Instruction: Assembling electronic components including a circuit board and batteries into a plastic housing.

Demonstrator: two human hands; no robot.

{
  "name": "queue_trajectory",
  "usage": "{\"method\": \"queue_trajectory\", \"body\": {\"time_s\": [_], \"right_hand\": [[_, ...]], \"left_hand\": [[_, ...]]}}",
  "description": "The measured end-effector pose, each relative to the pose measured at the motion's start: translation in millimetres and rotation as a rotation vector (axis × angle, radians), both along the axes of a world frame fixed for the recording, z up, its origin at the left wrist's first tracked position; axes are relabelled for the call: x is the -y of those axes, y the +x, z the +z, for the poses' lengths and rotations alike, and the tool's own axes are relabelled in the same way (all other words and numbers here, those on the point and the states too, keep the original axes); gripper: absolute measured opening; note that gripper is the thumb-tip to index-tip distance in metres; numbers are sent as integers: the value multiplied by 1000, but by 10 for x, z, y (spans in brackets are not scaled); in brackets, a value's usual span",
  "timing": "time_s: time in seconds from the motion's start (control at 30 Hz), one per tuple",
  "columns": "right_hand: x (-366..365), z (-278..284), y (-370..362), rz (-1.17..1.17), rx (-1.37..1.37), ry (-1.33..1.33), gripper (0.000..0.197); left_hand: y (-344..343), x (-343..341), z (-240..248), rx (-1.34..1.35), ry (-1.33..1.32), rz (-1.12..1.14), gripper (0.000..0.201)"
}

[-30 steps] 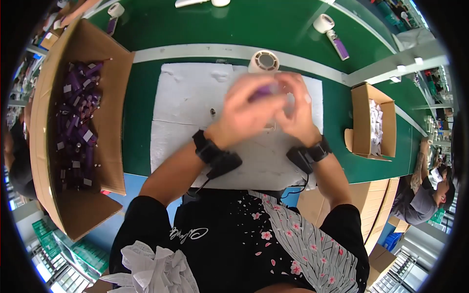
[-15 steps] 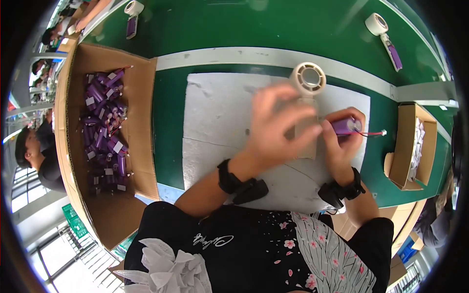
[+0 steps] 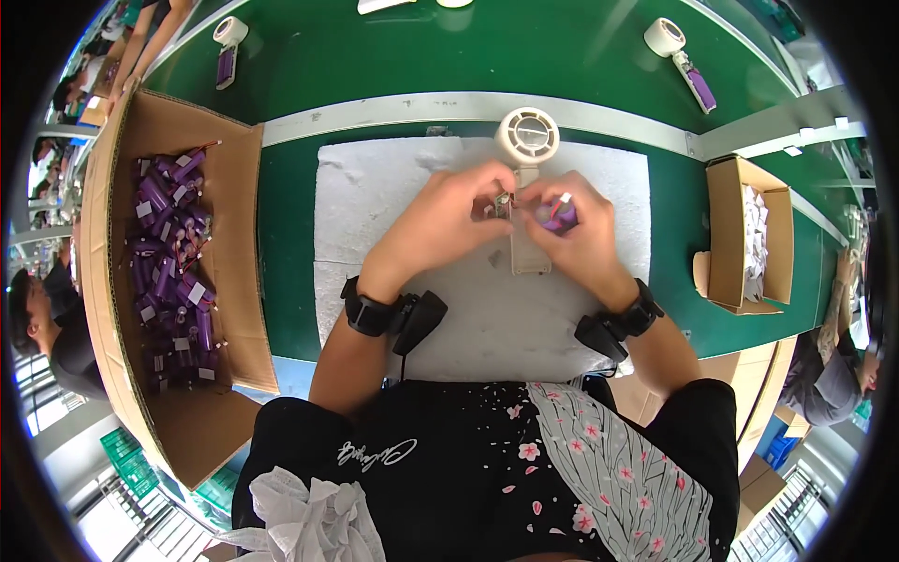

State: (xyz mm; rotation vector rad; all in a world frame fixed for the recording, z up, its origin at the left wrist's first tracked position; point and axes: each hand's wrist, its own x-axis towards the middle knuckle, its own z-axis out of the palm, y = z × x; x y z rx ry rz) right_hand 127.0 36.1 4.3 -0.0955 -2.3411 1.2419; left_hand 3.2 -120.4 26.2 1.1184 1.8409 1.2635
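A cream handheld fan [image 3: 527, 137] lies on a white foam mat [image 3: 421, 318], its round head away from me and its open handle toward me. My right hand [image 3: 588, 234] grips a purple cylindrical battery [image 3: 559, 218] at the handle's right side; red wire and a white connector [image 3: 565, 198] show by its fingers. Just left of the handle, my left hand [image 3: 440, 223] is closed in a pinch over the fan's neck. Small parts show between its thumb and fingers, too small to name. The fingertips of both hands nearly meet above the handle.
A large cardboard box [image 3: 242, 234] of purple batteries [image 3: 169, 253] stands at left. At right, a smaller box [image 3: 782, 239] holds small white pieces [image 3: 755, 244]. Beyond a pale rail [image 3: 375, 110] lie fans with purple batteries [image 3: 227, 66] [image 3: 695, 82]. Other people sit at both sides.
My right hand has brought the battery left to the fan's handle. My left hand, loosely spread over the fan before, has closed in a pinch beside it. The whole view has shifted slightly.
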Motion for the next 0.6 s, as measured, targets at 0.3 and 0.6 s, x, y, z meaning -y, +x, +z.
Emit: {"method": "queue_trajectory", "body": {"time_s": [0.3, 0.6], "right_hand": [[40, 35, -1, -51, 134, 49, 19], [26, 62, -8, 69, 81, 139, 23]], "left_hand": [[-5, 32, 55, 26, -83, -10, 29], [-78, 73, -62, -239, 125, 2, 25]]}}
